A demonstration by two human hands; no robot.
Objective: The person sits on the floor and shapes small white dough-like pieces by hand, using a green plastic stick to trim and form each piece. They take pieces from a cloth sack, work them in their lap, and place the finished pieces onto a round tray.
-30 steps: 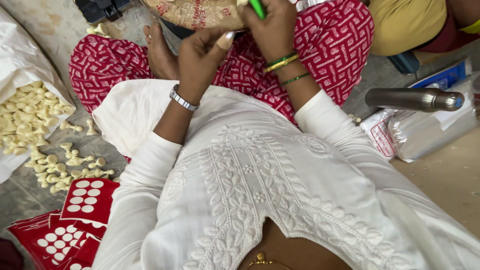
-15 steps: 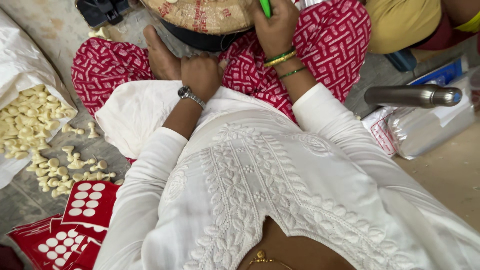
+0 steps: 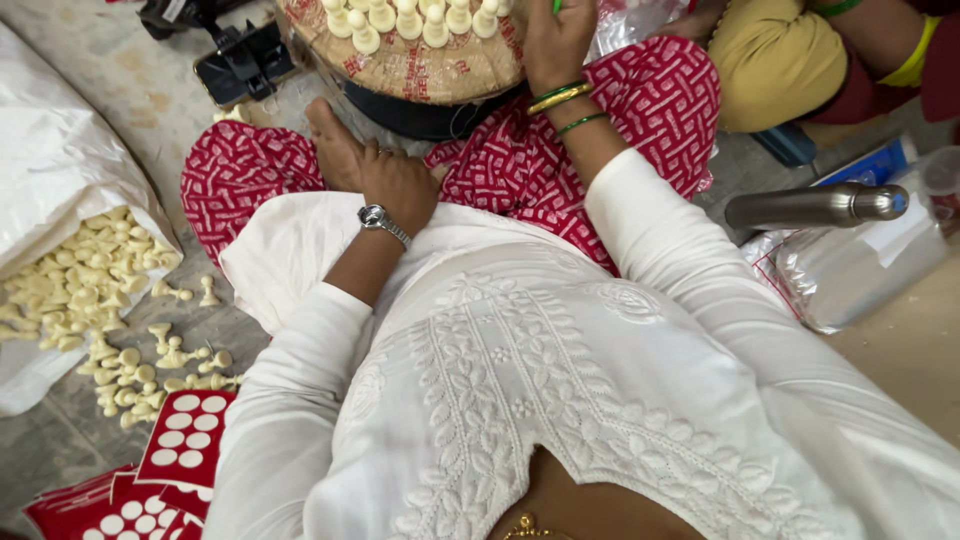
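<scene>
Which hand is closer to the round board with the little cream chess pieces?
Right. The right hand touches the round board's edge; the left hand rests lower, on the lap.

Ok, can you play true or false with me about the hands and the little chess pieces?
1. The left hand rests on the person's lap by the foot. True.
2. The right hand wears a wristwatch. False: it wears bangles; the watch is on the left wrist.
3. Cream chess pieces stand on the round board. True.
4. The white sack holds red balls. False: cream chess pieces spill from it.
5. A metal flask lies on its side. True.
</scene>
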